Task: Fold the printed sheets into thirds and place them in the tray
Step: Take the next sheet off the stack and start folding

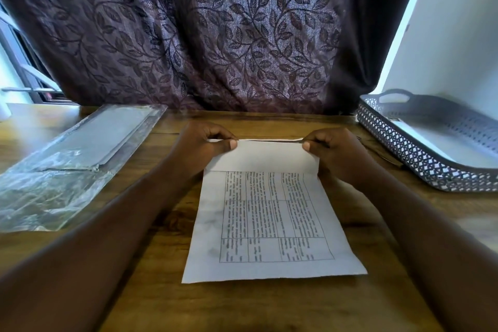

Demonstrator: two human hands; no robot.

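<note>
A printed sheet (269, 224) with a table of text lies on the wooden table in front of me. Its far end is turned over toward me, showing the blank back as a flap (262, 156). My left hand (204, 143) pinches the flap's left corner between thumb and fingers. My right hand (336, 151) pinches the right corner the same way. A grey lattice tray (420, 159) with a handle stands at the right, holding a white sheet.
A clear plastic sleeve (67, 164) with paper in it lies at the left on the wooden table (161, 291). A dark leaf-patterned curtain (215, 35) hangs behind the table's far edge. A white wall rises behind the tray.
</note>
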